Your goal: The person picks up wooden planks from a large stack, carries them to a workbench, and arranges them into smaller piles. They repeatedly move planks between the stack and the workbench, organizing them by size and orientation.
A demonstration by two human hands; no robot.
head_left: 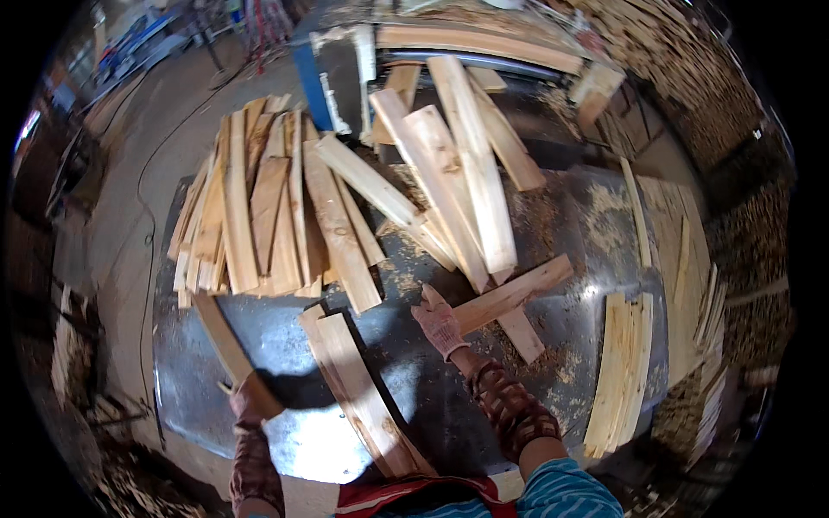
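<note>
Two gloved hands are at work over the grey sheet-metal table point(285, 432), and each has its own strip of wood. My left hand point(250, 399) is wrapped shut around the near end of a darker, narrow wooden slat point(220, 337) that runs up and away toward the fanned stack of pale wooden slats point(259, 207) on the left of the table. My right hand point(439, 324), in a pinkish work glove, rests on the near end of a reddish-brown flat board point(518, 292) lying aslant; the fingers look laid over it, but I cannot tell whether they pinch it or only press down.

Risks, as I judge them from here: the reddish board lies partly under the loose heap of long light planks point(458, 173), so lifting it could drag or tip those planks, and they might slide toward the hand. The dark slat is held only at its very end, so its far tip could swing and knock the fanned stack out of order. Sawdust point(535, 224) on the metal makes everything prone to slipping. Rough sawn edges could snag the gloves. A pair of pale boards point(358, 388) lies between my forearms, close to both wrists, and a careless sweep could push it off the near edge. The curved bundle of thin strips point(622, 363) sits well apart on the right.
</note>
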